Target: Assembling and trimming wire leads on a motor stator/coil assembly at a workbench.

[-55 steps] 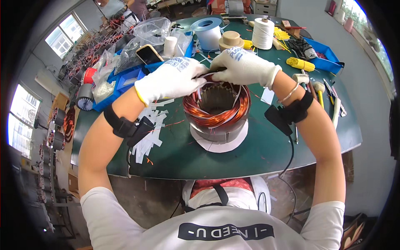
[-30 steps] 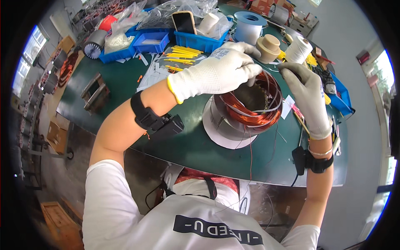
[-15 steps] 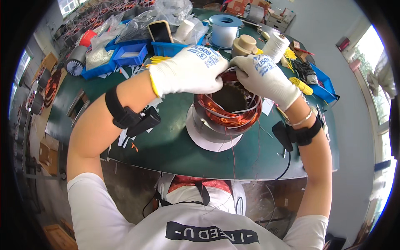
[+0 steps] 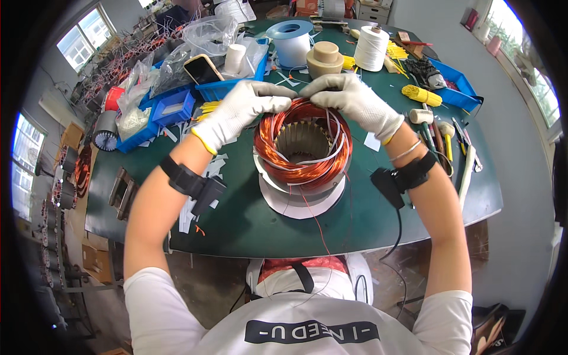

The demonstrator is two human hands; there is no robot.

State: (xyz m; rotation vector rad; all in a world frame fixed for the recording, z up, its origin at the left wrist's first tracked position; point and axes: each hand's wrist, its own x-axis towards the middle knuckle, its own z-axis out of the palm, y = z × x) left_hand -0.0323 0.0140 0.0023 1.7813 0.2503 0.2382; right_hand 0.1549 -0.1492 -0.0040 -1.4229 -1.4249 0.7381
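Observation:
A motor stator with a thick ring of copper windings (image 4: 305, 171) stands upright on a round white base (image 4: 302, 204) in front of me. Pale wires or tape run across the ring, and thin red leads hang down its near side. At the far rim, my left hand (image 4: 245, 106), in a white glove, has its fingers stretched toward the right and its thumb apart, close to the windings. My right hand (image 4: 355, 100), gloved too, reaches in from the other side, its fingers extended over the far edge of the ring. Neither hand shows anything taken up; the fingertips' undersides are hidden.
Behind the stator are a blue-flanged spool (image 4: 291, 50), a beige spool (image 4: 325, 59) and a white thread cone (image 4: 372, 48). Blue bins (image 4: 176, 108) and a phone (image 4: 203, 70) lie left. Right are yellow sleeving (image 4: 421, 95), a mallet (image 4: 422, 116) and hand tools.
Both hands have loosened from closed grips near the far rim into stretched fingers. My view has shifted, so the stator shows more fully and its inner slots are visible.

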